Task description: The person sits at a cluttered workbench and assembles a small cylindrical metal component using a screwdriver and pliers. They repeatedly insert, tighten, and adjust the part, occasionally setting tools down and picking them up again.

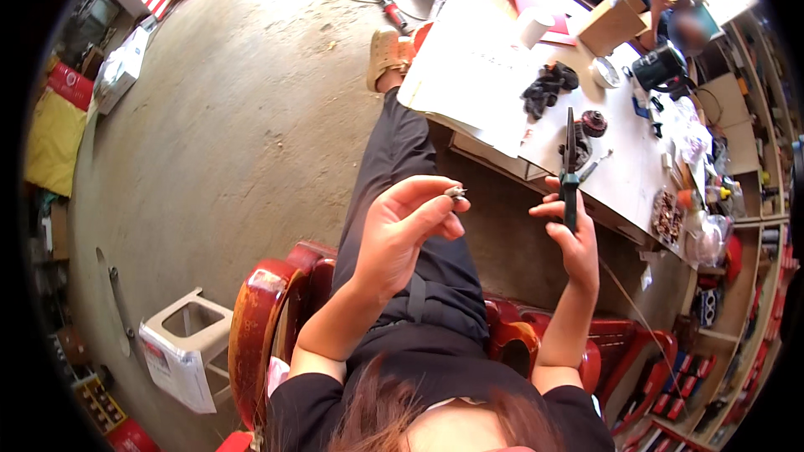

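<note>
A: State of the left hand point(400, 234)?

B: Fingers point(435, 209) pinched shut on a small metal part point(456, 193), raised at the tips, likely for inspection.

A: Right hand point(574, 238)?

B: Fingers closed around the pliers point(569, 172) handles, nose pointing up and away, just right of the part, not touching it.

A: Beyond them?

B: The white surface point(477, 67), carrying black gears point(548, 88), sits past the pliers within reach.

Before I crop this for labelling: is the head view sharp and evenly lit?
Head view: left hand and right hand with pliers fairly sharp; white table bright, nearly washed out; edges bend toward a black rim; far face blurred.
</note>
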Motion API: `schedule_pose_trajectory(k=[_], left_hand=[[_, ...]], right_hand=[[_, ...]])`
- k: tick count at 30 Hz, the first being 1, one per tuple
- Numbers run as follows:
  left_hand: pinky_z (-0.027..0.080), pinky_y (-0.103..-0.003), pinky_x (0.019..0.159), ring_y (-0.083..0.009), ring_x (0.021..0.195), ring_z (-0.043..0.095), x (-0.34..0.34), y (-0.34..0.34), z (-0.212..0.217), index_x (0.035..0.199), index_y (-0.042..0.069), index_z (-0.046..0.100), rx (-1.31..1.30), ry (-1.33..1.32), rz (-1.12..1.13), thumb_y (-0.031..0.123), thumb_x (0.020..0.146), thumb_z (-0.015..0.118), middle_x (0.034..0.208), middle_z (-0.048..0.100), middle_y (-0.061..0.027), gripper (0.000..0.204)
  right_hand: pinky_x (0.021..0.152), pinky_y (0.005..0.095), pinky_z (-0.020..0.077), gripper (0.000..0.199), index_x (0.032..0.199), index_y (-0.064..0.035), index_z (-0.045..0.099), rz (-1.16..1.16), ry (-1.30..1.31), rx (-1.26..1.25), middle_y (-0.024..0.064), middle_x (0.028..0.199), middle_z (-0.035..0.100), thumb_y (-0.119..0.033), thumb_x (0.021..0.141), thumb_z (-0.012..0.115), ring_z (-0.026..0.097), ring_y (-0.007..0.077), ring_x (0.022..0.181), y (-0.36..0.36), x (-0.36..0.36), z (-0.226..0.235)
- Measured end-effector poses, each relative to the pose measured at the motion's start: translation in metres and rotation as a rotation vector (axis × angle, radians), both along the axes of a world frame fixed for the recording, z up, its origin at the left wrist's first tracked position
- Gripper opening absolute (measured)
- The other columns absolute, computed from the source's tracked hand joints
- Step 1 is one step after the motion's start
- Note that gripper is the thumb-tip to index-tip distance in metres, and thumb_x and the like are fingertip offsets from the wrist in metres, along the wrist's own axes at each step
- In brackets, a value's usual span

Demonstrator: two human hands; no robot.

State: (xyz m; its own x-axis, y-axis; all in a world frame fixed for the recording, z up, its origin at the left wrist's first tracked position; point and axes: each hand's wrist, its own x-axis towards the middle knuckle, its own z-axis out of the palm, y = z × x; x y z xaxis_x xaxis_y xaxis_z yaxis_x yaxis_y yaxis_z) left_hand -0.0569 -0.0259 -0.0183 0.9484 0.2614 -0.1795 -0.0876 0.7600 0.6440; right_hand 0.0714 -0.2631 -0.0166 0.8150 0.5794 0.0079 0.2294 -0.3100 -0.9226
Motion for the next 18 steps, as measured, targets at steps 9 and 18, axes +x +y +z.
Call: schedule_pose_trajectory(k=[9,18], left_hand=[[0.052,-0.025,0.07,-0.0139,0.075,0.065,-0.002,0.001,-0.002,0.111,-0.002,0.061,0.056,-0.037,0.05,0.009,0.09,0.064,0.095,0.068,-0.0126,0.024],[0.051,-0.024,0.067,-0.0148,0.07,0.064,-0.001,-0.002,0.001,0.108,-0.004,0.061,0.258,-0.04,0.175,0.006,0.088,0.065,0.09,0.067,-0.012,0.023]], right_hand=[[0.09,0.0366,0.0439,0.035,0.094,-0.0024,0.071,0.388,-0.238,-0.209,0.0194,0.119,0.048,0.005,0.064,0.055,0.053,0.0312,0.105,0.008,-0.029,0.051],[0.085,0.0373,0.0453,0.035,0.093,-0.0028,0.071,0.484,-0.373,-0.324,0.0186,0.114,0.049,0.003,0.061,0.059,0.053,0.0318,0.099,0.012,-0.034,0.062]])
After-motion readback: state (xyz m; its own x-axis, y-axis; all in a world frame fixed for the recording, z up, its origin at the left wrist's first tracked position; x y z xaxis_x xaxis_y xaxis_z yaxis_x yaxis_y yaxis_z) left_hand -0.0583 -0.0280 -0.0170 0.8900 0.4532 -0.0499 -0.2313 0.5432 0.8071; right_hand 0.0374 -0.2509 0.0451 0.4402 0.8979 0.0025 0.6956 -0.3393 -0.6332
